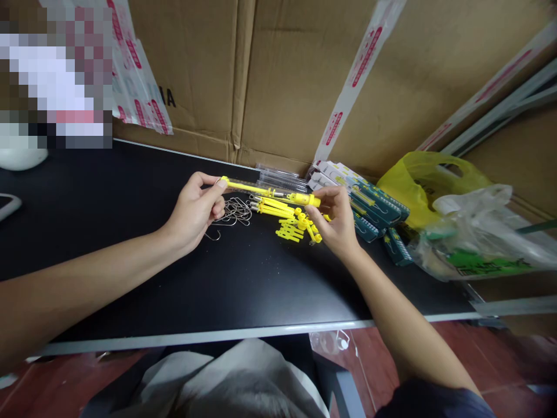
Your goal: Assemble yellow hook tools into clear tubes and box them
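A spring scale [261, 190] with a clear tube and yellow inner parts is held level above the black table. My left hand [198, 203] pinches its left end at a yellow cap. My right hand [335, 220] grips the yellow part at the other end. Below my left hand lies a tangle of metal hooks [237, 212]. Yellow rods [274, 209] with metal tips lie under the tube. Closer to my right hand are flat yellow plates [289, 230] and small yellow caps [302, 220], partly hidden by the fingers.
Clear tubes [282, 177] lie at the table's back edge. Printed boxes [369, 200] are stacked at the right, beside a yellow bag [418, 186] and a clear plastic bag [478, 238]. Large cardboard cartons [287, 81] stand behind the table [243, 296].
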`<action>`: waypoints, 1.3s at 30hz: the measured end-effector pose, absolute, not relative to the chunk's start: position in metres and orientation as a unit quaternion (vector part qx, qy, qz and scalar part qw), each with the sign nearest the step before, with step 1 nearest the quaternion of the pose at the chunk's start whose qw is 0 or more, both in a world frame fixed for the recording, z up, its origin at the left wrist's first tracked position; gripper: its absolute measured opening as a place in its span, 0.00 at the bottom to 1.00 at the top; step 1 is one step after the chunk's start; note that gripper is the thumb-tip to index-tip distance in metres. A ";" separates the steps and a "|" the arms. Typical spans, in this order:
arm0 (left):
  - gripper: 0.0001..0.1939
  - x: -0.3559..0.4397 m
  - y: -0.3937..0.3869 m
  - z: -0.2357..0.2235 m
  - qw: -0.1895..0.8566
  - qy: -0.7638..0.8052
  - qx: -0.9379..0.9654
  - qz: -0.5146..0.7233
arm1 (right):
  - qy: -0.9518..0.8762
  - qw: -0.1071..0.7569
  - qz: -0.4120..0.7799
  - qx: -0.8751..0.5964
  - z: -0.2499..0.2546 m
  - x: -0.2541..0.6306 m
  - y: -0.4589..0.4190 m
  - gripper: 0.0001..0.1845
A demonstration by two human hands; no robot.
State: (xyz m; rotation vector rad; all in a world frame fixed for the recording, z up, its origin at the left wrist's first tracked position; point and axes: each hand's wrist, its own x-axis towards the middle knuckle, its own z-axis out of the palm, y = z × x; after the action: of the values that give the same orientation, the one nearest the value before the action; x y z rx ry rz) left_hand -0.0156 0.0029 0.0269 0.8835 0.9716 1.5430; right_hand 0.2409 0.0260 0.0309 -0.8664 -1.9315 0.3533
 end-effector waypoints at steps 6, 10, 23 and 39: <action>0.08 -0.017 0.004 0.023 0.528 0.404 0.383 0.641 | -0.805 0.467 0.092 -0.355 0.035 0.241 0.024 0.11; 0.07 -0.017 0.004 0.024 0.530 0.405 0.381 0.640 | -0.808 0.457 0.095 -0.360 0.036 0.241 0.024 0.11; 0.09 -0.015 0.001 0.032 0.502 0.400 0.408 0.649 | -0.785 0.471 0.175 -0.364 0.033 0.243 0.029 0.15; 0.09 -0.015 0.002 0.028 0.534 0.395 0.385 0.641 | -0.780 0.456 0.246 -0.351 0.034 0.240 0.023 0.15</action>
State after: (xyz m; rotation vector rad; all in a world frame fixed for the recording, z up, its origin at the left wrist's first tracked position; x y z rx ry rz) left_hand -0.0154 0.0015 0.0283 0.9175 0.9412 1.5274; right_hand 0.2401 0.0234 0.0337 -0.8648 -1.9246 0.6058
